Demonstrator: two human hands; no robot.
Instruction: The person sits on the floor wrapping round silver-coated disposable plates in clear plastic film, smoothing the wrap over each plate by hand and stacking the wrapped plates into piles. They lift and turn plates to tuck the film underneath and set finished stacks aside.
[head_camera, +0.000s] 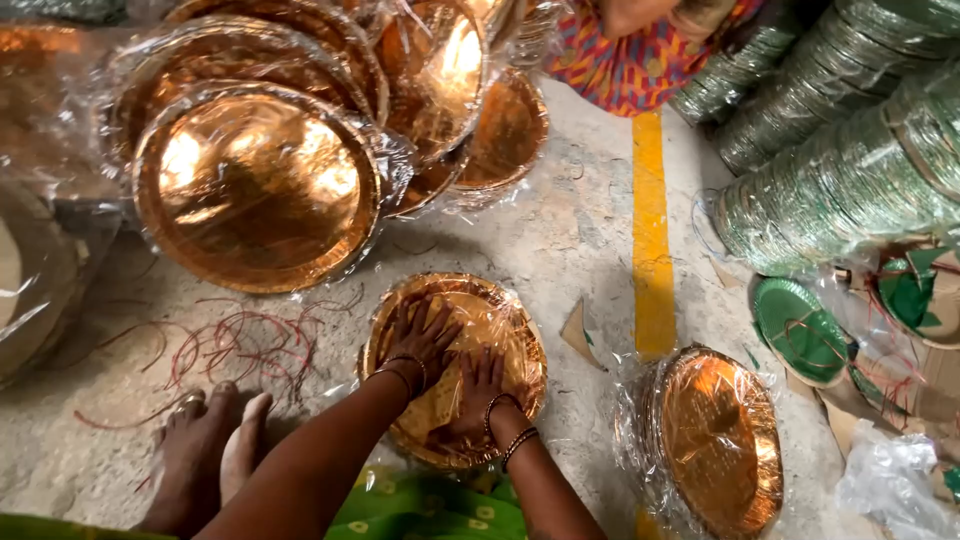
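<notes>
My left hand (422, 338) lies flat, palm down, fingers spread and pointing up and away from me, the wrist ringed with thin bangles. My right hand (480, 388) is pressed down just beside it, a little nearer to me, fingers splayed, with bangles on that wrist too. Both forearms reach forward from the lower edge of the view and draw close at the wrists. My bare feet (215, 435) rest to the left.

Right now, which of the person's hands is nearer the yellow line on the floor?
Right. The right hand presses the wrapped copper plates on the side toward the yellow line; the left hand lies farther away, on the stack's other side.
</notes>
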